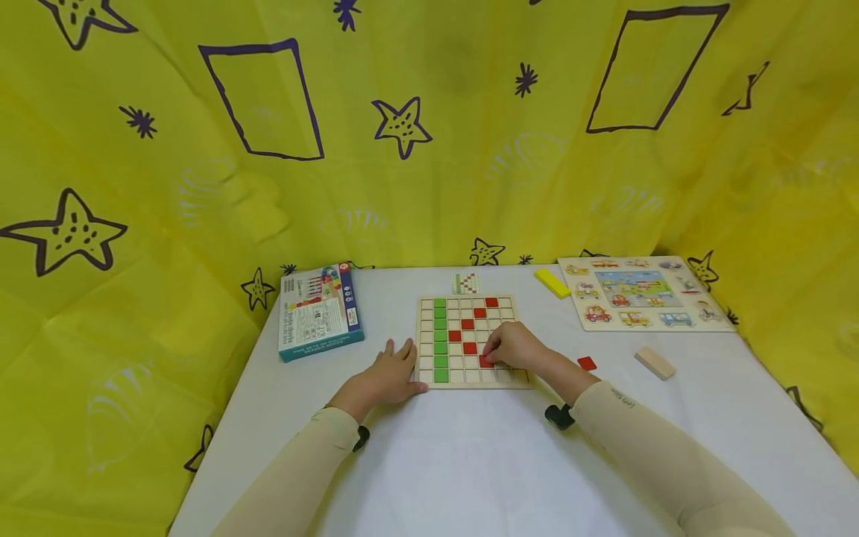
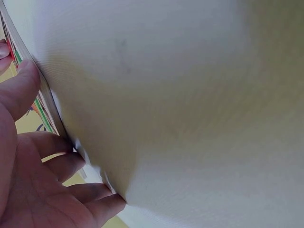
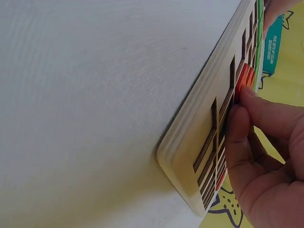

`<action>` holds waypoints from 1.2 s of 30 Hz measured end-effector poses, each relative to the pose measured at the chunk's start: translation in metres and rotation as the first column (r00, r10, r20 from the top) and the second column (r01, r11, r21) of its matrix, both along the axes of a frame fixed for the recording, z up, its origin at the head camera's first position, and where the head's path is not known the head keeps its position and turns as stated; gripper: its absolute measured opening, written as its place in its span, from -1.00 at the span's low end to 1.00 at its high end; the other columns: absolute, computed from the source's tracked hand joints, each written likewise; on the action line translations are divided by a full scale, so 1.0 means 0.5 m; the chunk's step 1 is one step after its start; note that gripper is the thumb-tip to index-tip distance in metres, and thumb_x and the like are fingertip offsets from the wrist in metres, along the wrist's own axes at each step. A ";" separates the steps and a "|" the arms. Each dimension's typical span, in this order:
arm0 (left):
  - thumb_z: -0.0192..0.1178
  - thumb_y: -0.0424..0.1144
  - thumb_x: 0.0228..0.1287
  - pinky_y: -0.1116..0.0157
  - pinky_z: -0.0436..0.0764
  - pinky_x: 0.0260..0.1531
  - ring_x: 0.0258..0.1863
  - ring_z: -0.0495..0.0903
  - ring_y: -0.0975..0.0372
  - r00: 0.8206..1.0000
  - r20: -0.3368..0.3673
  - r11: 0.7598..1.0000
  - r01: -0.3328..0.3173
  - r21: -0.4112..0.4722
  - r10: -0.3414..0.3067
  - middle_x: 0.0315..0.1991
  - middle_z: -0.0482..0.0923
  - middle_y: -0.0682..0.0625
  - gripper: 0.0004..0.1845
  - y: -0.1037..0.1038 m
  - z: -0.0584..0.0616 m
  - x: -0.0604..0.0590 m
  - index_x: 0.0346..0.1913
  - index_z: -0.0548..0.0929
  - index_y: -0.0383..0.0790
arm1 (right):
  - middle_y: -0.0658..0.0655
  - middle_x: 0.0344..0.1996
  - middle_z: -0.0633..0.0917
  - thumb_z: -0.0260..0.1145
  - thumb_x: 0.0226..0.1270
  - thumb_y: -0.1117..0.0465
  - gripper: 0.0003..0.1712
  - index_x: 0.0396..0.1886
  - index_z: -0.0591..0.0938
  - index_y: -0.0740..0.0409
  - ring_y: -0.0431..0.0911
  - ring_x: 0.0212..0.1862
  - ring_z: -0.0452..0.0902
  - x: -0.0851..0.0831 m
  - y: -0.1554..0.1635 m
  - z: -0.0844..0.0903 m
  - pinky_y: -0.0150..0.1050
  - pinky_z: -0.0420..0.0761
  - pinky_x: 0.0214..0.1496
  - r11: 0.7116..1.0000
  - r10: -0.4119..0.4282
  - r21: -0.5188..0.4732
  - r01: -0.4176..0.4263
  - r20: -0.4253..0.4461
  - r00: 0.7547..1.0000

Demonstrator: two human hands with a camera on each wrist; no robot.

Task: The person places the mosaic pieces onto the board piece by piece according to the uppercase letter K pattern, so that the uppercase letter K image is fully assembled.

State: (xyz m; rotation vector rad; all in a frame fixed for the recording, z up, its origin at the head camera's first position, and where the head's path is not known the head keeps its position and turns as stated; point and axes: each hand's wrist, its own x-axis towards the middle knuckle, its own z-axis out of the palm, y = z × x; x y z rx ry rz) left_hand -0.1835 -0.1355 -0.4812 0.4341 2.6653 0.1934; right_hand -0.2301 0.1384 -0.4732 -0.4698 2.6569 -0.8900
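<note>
A wooden grid board [image 1: 470, 385] lies on the white table. Green square tiles [image 1: 440, 348] fill one column from top to bottom, and several red tiles [image 1: 454, 336] form an angled line to its right. My left hand [image 1: 389, 375] rests at the board's left edge with fingers spread, its thumb by the near corner. With thumb and finger my right hand [image 1: 515, 346] pinches a red tile [image 3: 241, 92] at a lower cell of the board. In the left wrist view the left fingers [image 2: 61, 166] touch the table beside the board. The right hand covers some cells on the right.
A small pattern card [image 1: 466, 283] lies behind the board. One loose red tile [image 1: 587, 363] and a wooden block [image 1: 655, 363] are to the right. A yellow block [image 1: 552, 283] and a picture puzzle [image 1: 644, 317] lie at the back right; a box [image 1: 321, 313] lies left.
</note>
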 end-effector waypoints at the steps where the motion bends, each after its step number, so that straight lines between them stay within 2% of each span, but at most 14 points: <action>1: 0.15 0.25 0.38 -0.09 0.06 0.46 0.56 -0.19 -0.20 1.000 0.001 1.000 0.000 -0.002 0.000 0.63 -0.11 -0.10 -0.02 0.000 0.001 0.000 0.61 0.02 -0.24 | -0.04 -0.47 0.74 0.52 0.19 0.31 -0.94 -0.45 0.79 0.17 -0.14 -0.33 0.52 0.000 0.000 0.000 -0.26 0.56 -0.22 1.000 0.000 0.001 0.000 0.000 1.000; 9: 0.15 0.24 0.39 -0.10 0.04 0.47 0.56 -0.21 -0.21 1.000 0.008 1.000 -0.001 0.015 0.001 0.63 -0.12 -0.11 -0.03 0.003 0.003 0.002 0.61 0.01 -0.25 | -0.05 -0.41 0.76 0.52 0.22 0.22 -0.93 -0.38 0.81 0.13 -0.12 -0.29 0.51 0.002 0.017 -0.005 -0.24 0.54 -0.20 1.000 0.010 -0.015 -0.010 0.003 1.000; 16: 0.14 0.24 0.39 -0.09 0.04 0.47 0.56 -0.21 -0.20 1.000 0.006 1.000 0.004 0.005 -0.004 0.63 -0.12 -0.11 -0.02 0.005 -0.002 0.001 0.61 0.01 -0.26 | 0.03 -0.24 0.77 0.48 0.27 0.24 -0.92 -0.27 0.81 0.13 -0.04 -0.09 0.57 0.003 0.067 0.005 -0.12 0.58 0.00 0.998 -0.040 -0.045 0.041 0.008 0.999; 23: 0.15 0.25 0.38 -0.10 0.04 0.47 0.56 -0.21 -0.20 1.000 0.013 1.000 -0.002 -0.001 0.002 0.63 -0.13 -0.11 -0.02 0.004 0.009 0.003 0.61 0.00 -0.26 | 0.16 -0.18 0.77 0.44 0.31 0.28 -0.80 -0.12 0.78 0.28 -0.07 -0.20 0.63 -0.004 0.140 0.037 -0.22 0.63 -0.19 0.994 -0.089 -0.071 0.089 -0.003 0.996; 28: 0.14 0.24 0.40 -0.11 0.04 0.46 0.56 -0.20 -0.22 1.000 0.009 1.000 0.007 -0.001 -0.007 0.62 -0.13 -0.13 -0.02 0.006 0.009 0.003 0.61 0.00 -0.28 | 0.16 -0.20 0.78 0.43 0.32 0.27 -0.76 -0.08 0.77 0.31 -0.03 -0.20 0.64 0.003 0.191 0.047 -0.19 0.62 -0.19 0.991 -0.120 -0.053 0.119 -0.010 0.993; 36: 0.11 0.23 0.42 -0.12 0.06 0.46 0.54 -0.18 -0.28 1.000 -0.008 1.000 0.030 0.003 -0.030 0.61 -0.11 -0.19 -0.03 0.005 0.005 0.003 0.59 0.00 -0.35 | 0.15 -0.24 0.77 0.45 0.29 0.26 -0.74 -0.09 0.76 0.32 -0.05 -0.27 0.62 0.022 0.264 0.031 -0.22 0.61 -0.28 0.988 -0.153 -0.028 0.153 -0.003 0.988</action>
